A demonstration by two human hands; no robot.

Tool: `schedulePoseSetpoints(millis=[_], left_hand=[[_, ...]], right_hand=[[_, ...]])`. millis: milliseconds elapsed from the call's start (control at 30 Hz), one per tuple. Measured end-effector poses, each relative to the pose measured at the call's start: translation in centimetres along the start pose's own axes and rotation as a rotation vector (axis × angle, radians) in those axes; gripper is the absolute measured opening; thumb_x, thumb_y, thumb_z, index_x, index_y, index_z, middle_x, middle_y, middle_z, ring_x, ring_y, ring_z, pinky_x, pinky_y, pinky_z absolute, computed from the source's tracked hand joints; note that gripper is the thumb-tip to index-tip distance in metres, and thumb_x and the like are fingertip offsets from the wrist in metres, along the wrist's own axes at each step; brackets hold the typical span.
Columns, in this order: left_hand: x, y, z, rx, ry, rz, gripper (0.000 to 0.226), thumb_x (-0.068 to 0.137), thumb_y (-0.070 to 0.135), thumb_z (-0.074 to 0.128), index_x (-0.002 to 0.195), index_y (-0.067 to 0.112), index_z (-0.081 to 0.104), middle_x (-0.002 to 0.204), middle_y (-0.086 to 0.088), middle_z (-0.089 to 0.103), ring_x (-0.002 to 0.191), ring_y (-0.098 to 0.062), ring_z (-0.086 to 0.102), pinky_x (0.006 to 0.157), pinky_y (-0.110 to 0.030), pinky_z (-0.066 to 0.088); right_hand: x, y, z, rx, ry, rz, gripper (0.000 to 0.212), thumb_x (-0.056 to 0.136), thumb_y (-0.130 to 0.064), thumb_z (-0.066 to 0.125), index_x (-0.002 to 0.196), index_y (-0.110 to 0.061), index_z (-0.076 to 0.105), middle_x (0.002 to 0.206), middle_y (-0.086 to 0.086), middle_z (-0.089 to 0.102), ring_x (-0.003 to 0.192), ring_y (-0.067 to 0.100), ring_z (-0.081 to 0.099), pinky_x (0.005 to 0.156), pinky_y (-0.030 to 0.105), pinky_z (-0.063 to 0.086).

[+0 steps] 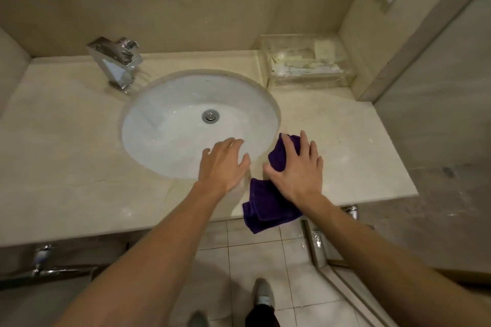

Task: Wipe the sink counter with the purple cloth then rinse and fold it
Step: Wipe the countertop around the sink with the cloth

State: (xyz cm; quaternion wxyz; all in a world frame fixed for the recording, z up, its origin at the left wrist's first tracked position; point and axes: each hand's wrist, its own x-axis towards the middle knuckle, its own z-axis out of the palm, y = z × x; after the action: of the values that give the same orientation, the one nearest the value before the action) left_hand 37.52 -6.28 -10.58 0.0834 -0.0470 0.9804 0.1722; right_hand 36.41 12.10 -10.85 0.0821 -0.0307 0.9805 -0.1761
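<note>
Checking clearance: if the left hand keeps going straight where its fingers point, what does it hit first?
Probably the sink basin: the left hand hovers at its near rim, fingers pointing up-right across the bowl toward the drain. Height is unclear.

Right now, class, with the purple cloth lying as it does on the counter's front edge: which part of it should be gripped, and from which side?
Probably grip the bunched upper part of the purple cloth, from above, where the right hand lies flat on it. That part rests on the counter beside the sink, thick with folds. The lower end droops over the front edge, so pulling it would drag the cloth off.
</note>
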Motion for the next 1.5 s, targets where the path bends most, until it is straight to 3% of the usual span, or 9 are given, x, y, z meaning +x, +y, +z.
schedulePoseSetpoints(millis=[167, 267, 533, 733, 867, 1067, 1267, 1500], left_hand=[[0.5, -1.9, -0.5, 0.063, 0.006, -0.006, 0.047, 0.102, 0.039, 0.039, 0.143, 0.020, 0.050, 0.150, 0.001, 0.051, 0.132, -0.025, 0.049, 0.111, -0.048, 0.034], [1.0, -1.7, 0.0, 0.046, 0.033, 0.001, 0.045, 0.102, 0.039, 0.041, 0.140, 0.020, 0.054, 0.146, 0.002, 0.055, 0.129, -0.024, 0.053, 0.110, -0.047, 0.034], [5.0, -0.6, 2.0, -0.008, 0.065, -0.003, 0.038, 0.100, 0.036, 0.048, 0.133, 0.022, 0.060, 0.140, 0.006, 0.060, 0.122, -0.024, 0.058, 0.106, -0.044, 0.036], [7.3, -0.3, 2.6, -0.028, 0.066, -0.042, 0.039, 0.101, 0.037, 0.046, 0.136, 0.022, 0.058, 0.141, 0.006, 0.059, 0.125, -0.024, 0.056, 0.108, -0.043, 0.035], [7.9, -0.3, 2.4, -0.003, 0.055, -0.069, 0.040, 0.101, 0.038, 0.045, 0.135, 0.023, 0.059, 0.139, 0.004, 0.062, 0.117, -0.025, 0.061, 0.105, -0.044, 0.038], [7.6, 1.8, 2.6, 0.052, -0.035, -0.063, 0.039, 0.101, 0.039, 0.043, 0.132, 0.023, 0.059, 0.136, 0.002, 0.064, 0.115, -0.026, 0.062, 0.102, -0.045, 0.041], [6.9, 2.7, 2.5, 0.073, -0.081, -0.015, 0.039, 0.101, 0.034, 0.041, 0.135, 0.023, 0.057, 0.139, 0.003, 0.061, 0.122, -0.023, 0.058, 0.104, -0.045, 0.039], [4.1, 1.6, 2.5, -0.023, -0.076, 0.013, 0.038, 0.100, 0.033, 0.047, 0.135, 0.022, 0.057, 0.138, 0.003, 0.061, 0.122, -0.023, 0.057, 0.106, -0.042, 0.037]], right_hand=[[-0.2, 1.3, 2.2, -0.158, 0.122, -0.081, 0.067, 0.095, -0.062, 0.042, 0.156, -0.037, 0.030, 0.169, 0.000, 0.021, 0.152, 0.036, 0.019, 0.119, 0.056, 0.024], [1.1, 5.0, 1.2, -0.179, 0.103, -0.147, 0.060, 0.099, -0.061, 0.039, 0.155, -0.040, 0.031, 0.167, -0.005, 0.024, 0.153, 0.029, 0.021, 0.122, 0.055, 0.022], [12.4, 14.4, -3.9, -0.068, 0.266, -0.028, 0.057, 0.095, -0.051, 0.055, 0.148, -0.032, 0.048, 0.158, 0.003, 0.041, 0.140, 0.034, 0.039, 0.116, 0.048, 0.033], [20.9, 12.5, -4.2, -0.012, 0.318, 0.004, 0.059, 0.092, -0.051, 0.050, 0.145, -0.027, 0.052, 0.149, 0.006, 0.052, 0.134, 0.035, 0.045, 0.111, 0.050, 0.039], [20.1, 12.2, -4.3, -0.051, 0.271, -0.124, 0.055, 0.091, -0.049, 0.053, 0.142, -0.027, 0.056, 0.147, 0.006, 0.054, 0.131, 0.034, 0.047, 0.110, 0.047, 0.040], [12.3, 15.0, -3.9, -0.060, 0.170, -0.262, 0.054, 0.092, -0.051, 0.054, 0.143, -0.032, 0.056, 0.151, 0.000, 0.050, 0.134, 0.031, 0.046, 0.109, 0.046, 0.040], [9.7, 21.7, -6.1, -0.046, 0.300, -0.030, 0.052, 0.093, -0.048, 0.055, 0.141, -0.028, 0.058, 0.148, 0.006, 0.054, 0.131, 0.032, 0.050, 0.111, 0.051, 0.040], [7.8, 21.2, -5.4, 0.016, 0.408, 0.195, 0.051, 0.096, -0.036, 0.059, 0.145, -0.024, 0.053, 0.147, 0.009, 0.052, 0.131, 0.034, 0.047, 0.110, 0.047, 0.040]])
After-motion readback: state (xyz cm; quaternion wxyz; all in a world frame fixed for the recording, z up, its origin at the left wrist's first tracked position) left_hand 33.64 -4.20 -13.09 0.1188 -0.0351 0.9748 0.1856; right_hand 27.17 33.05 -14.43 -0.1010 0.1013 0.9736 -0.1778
